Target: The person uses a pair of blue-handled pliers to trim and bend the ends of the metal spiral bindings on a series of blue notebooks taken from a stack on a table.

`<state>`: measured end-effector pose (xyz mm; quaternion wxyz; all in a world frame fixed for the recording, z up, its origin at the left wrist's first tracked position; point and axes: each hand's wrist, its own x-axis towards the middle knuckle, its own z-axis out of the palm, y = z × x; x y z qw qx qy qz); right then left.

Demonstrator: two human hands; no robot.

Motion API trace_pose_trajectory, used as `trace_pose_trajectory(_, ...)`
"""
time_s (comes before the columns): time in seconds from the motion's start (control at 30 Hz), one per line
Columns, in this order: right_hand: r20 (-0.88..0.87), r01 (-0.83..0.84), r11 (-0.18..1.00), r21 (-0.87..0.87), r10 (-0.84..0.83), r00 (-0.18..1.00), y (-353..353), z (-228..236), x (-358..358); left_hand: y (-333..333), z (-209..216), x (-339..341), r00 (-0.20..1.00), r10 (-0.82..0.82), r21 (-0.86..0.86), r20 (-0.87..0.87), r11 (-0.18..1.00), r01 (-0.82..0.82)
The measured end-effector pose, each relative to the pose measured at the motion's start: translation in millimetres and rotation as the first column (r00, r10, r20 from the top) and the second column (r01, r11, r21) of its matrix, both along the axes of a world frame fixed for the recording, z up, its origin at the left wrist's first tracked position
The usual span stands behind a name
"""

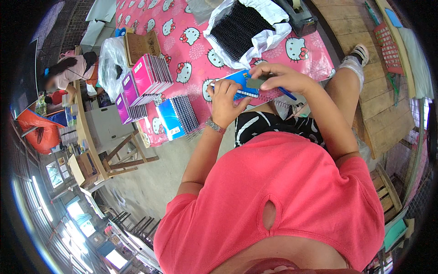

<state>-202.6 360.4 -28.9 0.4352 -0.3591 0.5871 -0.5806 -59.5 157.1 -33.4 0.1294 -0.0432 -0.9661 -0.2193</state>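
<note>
Shows blue notebook [239, 78] at near edge of desk [194, 57], under L hand [225, 98], w/ R hand [289, 80] by its right end; long axis approx. L–R. Has L clasping notebook, R curled round blue-handled tool [287, 94], type unclear.

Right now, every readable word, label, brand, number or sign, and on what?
Blue spiral-bound notebook under the left hand: cover lettering, small, partly hidden; not quoted.
Stack of pink spiral-bound notebooks: cover marking too small to read.
Purple spiral-bound notebooks: cover markings too small to read.
Stack of blue spiral-bound notebooks: cover label too small to read.
Pink tablecloth with white cartoon cat heads: pictures, no readable words.
</note>
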Motion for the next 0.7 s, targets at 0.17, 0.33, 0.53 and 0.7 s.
trace_pose_trajectory(0.17,-0.434,0.098,0.971,0.216,0.006,0.901,-4,1,0,2,1,-2,1.0,-0.005,0.021,-0.013,1.0,0.005)
trace_pose_trajectory(0.33,0.358,-0.096,0.977,-0.192,0.161,0.92,-2,16,6,0,-1,0,1.0,0.006,0.035,-0.027,0.999,-0.005)
trace_pose_trajectory(0.53,0.049,-0.001,0.999,-0.05,0.003,0.999,-8,9,5,-8,-1,-2,0.999,0.017,0.045,-0.036,0.999,-0.015)
trace_pose_trajectory(0.7,-0.435,0.156,0.976,0.151,-0.076,0.897,-20,1,1,-28,3,-3,0.995,0.055,0.126,-0.079,0.991,-0.045)
